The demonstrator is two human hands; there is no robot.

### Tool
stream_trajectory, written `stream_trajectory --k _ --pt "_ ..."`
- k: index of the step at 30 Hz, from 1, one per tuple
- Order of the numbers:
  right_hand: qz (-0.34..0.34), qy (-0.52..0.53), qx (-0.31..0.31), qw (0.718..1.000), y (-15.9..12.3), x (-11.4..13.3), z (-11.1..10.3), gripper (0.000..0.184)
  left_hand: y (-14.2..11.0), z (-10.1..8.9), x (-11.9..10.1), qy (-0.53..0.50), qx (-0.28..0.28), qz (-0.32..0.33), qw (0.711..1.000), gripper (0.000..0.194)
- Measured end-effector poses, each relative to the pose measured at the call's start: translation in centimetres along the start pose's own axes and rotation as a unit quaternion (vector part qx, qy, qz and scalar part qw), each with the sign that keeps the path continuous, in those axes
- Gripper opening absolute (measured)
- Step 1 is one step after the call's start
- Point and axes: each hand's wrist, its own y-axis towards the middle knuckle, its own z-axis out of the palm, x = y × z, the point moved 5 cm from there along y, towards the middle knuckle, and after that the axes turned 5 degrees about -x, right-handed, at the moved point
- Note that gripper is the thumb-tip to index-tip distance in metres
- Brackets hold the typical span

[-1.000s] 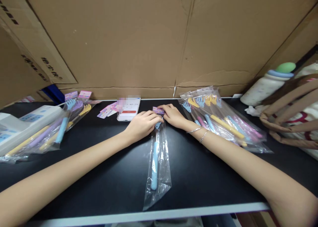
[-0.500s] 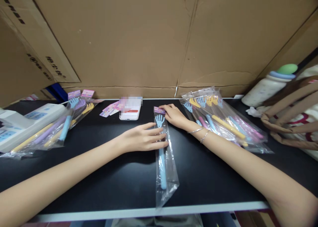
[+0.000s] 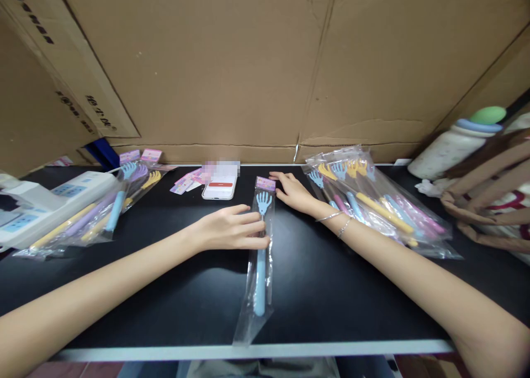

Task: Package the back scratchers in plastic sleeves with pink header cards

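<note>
A light-blue back scratcher (image 3: pixel 259 278) in a clear plastic bag lies lengthwise on the black table before me. Its hand-shaped head points away, under a pink-purple header card (image 3: pixel 265 184). My left hand (image 3: pixel 232 229) lies across the shaft from the left, fingers stretched and a little spread over the bag; its thumb is hidden. Beside the card's right edge rests my right hand (image 3: pixel 293 191), fingers loosely extended and holding nothing. Bagged back scratchers (image 3: pixel 385 212) in blue, yellow and pink lie to the right. More bagged scratchers (image 3: pixel 118 204) with header cards lie on the left.
A white power strip (image 3: pixel 66 201) sits at the left beside the bags. Behind my left hand are a phone (image 3: pixel 219 190) and loose cards (image 3: pixel 186 180). A bottle (image 3: pixel 453 149) and a bag with brown handles (image 3: pixel 484 196) stand right. Cardboard (image 3: pixel 232 80) walls the back.
My left hand has drawn leftward, and the bagged back scratcher's lower end has swung left with it. My right hand's fingers now sit just off the card. The view has shifted slightly.
</note>
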Motion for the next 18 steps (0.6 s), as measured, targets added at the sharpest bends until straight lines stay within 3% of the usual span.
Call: stream_trajectory --k 4,7,9,13,15,18 --pt "0.003 0.009 -0.011 1.000 0.0 -0.1 -0.1 0.059 -2.3 -1.8 0.5 -0.004 -0.017 -0.002 1.000 0.022" --pt "0.006 0.008 -0.011 1.000 -0.1 0.0 -0.2 0.059 -5.2 -3.8 1.9 -0.017 -0.016 -0.059 0.998 0.019" --pt "0.006 0.010 -0.008 1.000 -0.1 0.1 -0.2 0.057 -7.7 -5.3 2.9 0.037 -0.005 -0.083 0.996 0.018" --pt "0.005 0.020 -0.008 1.000 -0.2 0.4 -0.3 0.053 -12.7 -9.4 5.1 0.169 -0.040 -0.113 0.978 0.027" --pt "0.006 0.022 -0.007 1.000 -0.3 0.6 -0.3 0.053 -14.8 -11.3 6.6 0.167 -0.050 -0.195 0.965 0.025" --pt "0.009 0.020 -0.004 1.000 -0.4 0.9 -0.4 0.053 -17.8 -13.3 8.7 0.164 -0.047 -0.343 0.924 0.020"
